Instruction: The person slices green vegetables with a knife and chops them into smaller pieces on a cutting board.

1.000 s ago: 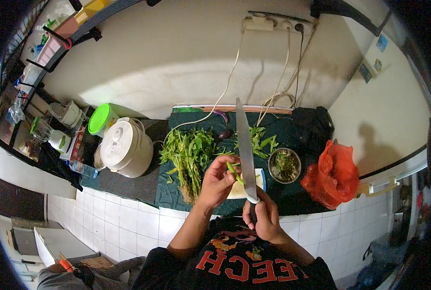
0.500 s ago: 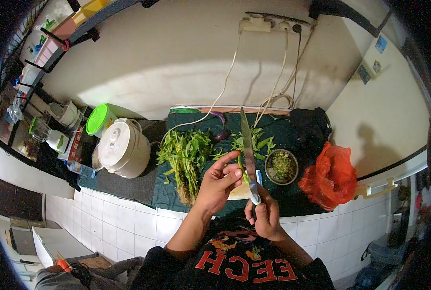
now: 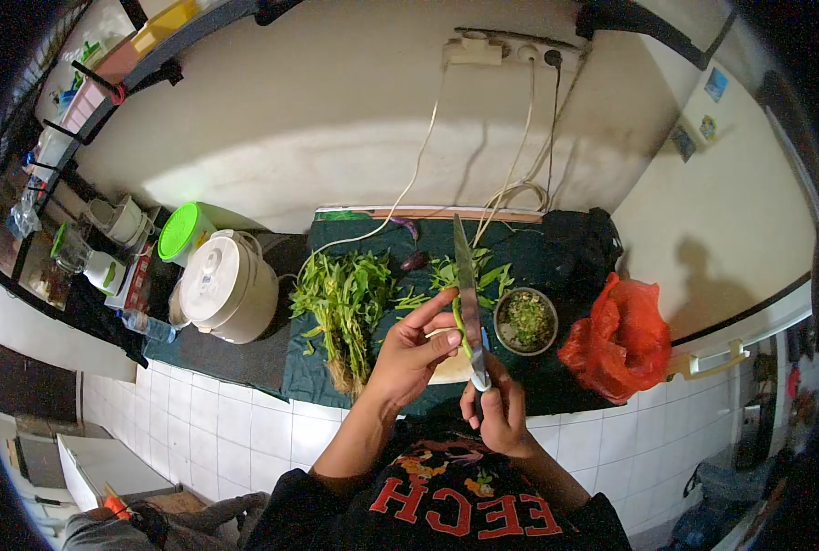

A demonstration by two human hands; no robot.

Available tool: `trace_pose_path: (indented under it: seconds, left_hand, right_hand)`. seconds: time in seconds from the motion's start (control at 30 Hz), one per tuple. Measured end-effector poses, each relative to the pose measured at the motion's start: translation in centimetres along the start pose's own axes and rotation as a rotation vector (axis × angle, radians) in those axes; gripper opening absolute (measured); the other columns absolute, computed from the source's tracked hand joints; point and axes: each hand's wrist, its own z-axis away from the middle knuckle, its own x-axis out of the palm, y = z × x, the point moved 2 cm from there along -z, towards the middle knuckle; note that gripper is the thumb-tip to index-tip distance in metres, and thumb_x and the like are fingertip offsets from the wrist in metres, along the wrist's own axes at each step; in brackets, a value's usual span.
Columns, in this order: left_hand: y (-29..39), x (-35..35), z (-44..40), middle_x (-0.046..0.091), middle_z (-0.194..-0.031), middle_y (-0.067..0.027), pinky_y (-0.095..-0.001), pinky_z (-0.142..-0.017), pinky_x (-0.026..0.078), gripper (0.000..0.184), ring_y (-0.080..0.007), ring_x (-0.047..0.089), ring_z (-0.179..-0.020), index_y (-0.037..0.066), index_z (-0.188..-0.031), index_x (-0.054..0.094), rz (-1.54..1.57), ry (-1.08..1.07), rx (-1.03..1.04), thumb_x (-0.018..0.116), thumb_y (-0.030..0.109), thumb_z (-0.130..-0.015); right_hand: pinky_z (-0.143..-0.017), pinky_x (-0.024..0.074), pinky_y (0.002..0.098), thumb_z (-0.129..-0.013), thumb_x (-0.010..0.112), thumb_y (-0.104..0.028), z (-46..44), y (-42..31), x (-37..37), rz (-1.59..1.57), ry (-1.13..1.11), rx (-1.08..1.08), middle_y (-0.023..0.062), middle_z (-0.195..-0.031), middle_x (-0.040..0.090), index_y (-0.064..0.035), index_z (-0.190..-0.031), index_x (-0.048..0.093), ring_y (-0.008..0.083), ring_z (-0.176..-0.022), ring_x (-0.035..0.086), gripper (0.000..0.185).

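Left grip (image 3: 411, 356) pinches a slender, bright green stem (image 3: 461, 323).

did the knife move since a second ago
Yes: against the fixed power strip, the knife has its tip lower in the view, nearer the person, and slightly further right.

I'm standing in a kitchen. A rice cooker (image 3: 233, 292) and a blender (image 3: 88, 261) sit at frame left.
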Motion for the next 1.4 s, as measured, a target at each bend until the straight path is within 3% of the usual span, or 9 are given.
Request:
trace_pose_path:
  seconds: [0.3,0.43,0.77,0.83,1.07,1.17,1.23,1.37,1.4]
  left_hand:
    - [-2.8,1.1,-0.1,0.063,-0.11,-0.0005,-0.0244,-0.074,0.048,0.069,-0.0095,0.058,-0.087,0.013,-0.146,0.036,0.298,-0.056,-0.038,0.07,0.008,-0.086]
    - [-3.1,1.9,0.2,0.061,-0.115,0.0002,-0.0295,-0.081,0.05,0.069,-0.0123,0.06,-0.093,0.013,-0.147,0.034,0.341,-0.068,-0.011,0.068,0.009,-0.087]
    - [-3.3,1.9,0.2,0.062,-0.115,-0.0018,-0.0336,-0.088,0.05,0.067,-0.0157,0.061,-0.101,0.015,-0.146,0.035,0.285,-0.067,0.096,0.066,0.004,-0.087]
    - [-3.0,1.8,0.2,0.064,-0.115,-0.0071,-0.0301,-0.089,0.049,0.067,-0.0135,0.061,-0.1,0.009,-0.145,0.035,0.261,-0.038,0.167,0.066,0.0,-0.087]
    - [-2.5,1.6,0.2,0.063,-0.116,-0.01,-0.0305,-0.091,0.048,0.067,-0.0138,0.06,-0.102,0.008,-0.144,0.037,0.173,-0.102,0.235,0.066,-0.003,-0.085]
    - [-2.0,1.6,0.1,0.063,-0.115,-0.0103,-0.0303,-0.09,0.048,0.065,-0.0134,0.06,-0.101,0.007,-0.144,0.038,0.081,-0.074,0.247,0.066,-0.002,-0.086]
    - [-1.8,1.4,0.0,0.064,-0.113,-0.0097,-0.0297,-0.088,0.048,0.062,-0.0129,0.061,-0.096,0.006,-0.143,0.039,0.004,-0.043,0.212,0.065,0.001,-0.088]
    - [-1.9,0.6,-0.2,0.066,-0.107,-0.0072,-0.0341,-0.091,0.047,0.059,-0.0167,0.061,-0.099,0.004,-0.139,0.042,0.119,0.01,0.129,0.069,0.013,-0.087]
    - [-1.8,0.5,-0.2,0.065,-0.108,-0.0076,-0.0341,-0.09,0.047,0.056,-0.0169,0.061,-0.099,0.005,-0.137,0.045,0.13,0.021,0.109,0.069,0.014,-0.087]
  right_hand:
    - [-0.042,0.0339,0.0214,-0.099,0.033,-0.05,-0.1,-0.2,-0.3,0.052,0.058,-0.071,0.0021,-0.059,0.051,0.0043,-0.134,0.038,0.0069,-0.045,0.042,0.065]
    - [-0.041,0.0337,0.0218,-0.099,0.032,-0.053,-0.2,-0.1,-0.2,0.04,0.089,-0.094,0.0023,-0.059,0.051,0.0058,-0.125,0.043,0.0075,-0.045,0.042,0.065]
    - [-0.041,0.0343,0.0225,-0.098,0.035,-0.053,-0.4,-0.5,-0.1,0.084,0.112,-0.219,0.0037,-0.059,0.052,0.0075,-0.124,0.042,0.008,-0.045,0.043,0.066]
    - [-0.041,0.0346,0.0221,-0.098,0.036,-0.051,-0.4,-0.4,-0.1,0.085,0.11,-0.215,0.0043,-0.062,0.052,0.0074,-0.126,0.04,0.0083,-0.046,0.044,0.065]
    - [-0.041,0.0353,0.0217,-0.101,0.036,-0.044,-0.2,0.8,0.4,-0.026,0.143,-0.304,0.006,-0.068,0.052,0.0026,-0.128,0.033,0.009,-0.046,0.043,0.054]
    - [-0.041,0.035,0.0222,-0.102,0.035,-0.041,-0.3,0.7,0.4,-0.021,0.149,-0.266,0.0063,-0.066,0.051,0.0008,-0.128,0.031,0.0092,-0.045,0.042,0.05]
    - [-0.045,0.0348,0.0217,-0.099,0.04,-0.027,-0.4,0.9,0.2,-0.07,0.143,-0.265,0.0031,-0.063,0.052,0.0022,-0.136,0.035,0.0075,-0.048,0.042,0.047]
    - [-0.046,0.0348,0.0215,-0.099,0.041,-0.028,-0.4,0.7,0.1,-0.033,0.143,-0.247,0.0031,-0.064,0.053,0.0021,-0.136,0.035,0.0071,-0.048,0.042,0.048]
    - [-0.045,0.0344,0.0216,-0.1,0.038,-0.034,-0.5,0.5,0.1,0.014,0.107,-0.229,0.0039,-0.064,0.051,0.0023,-0.136,0.033,0.0079,-0.048,0.042,0.051]
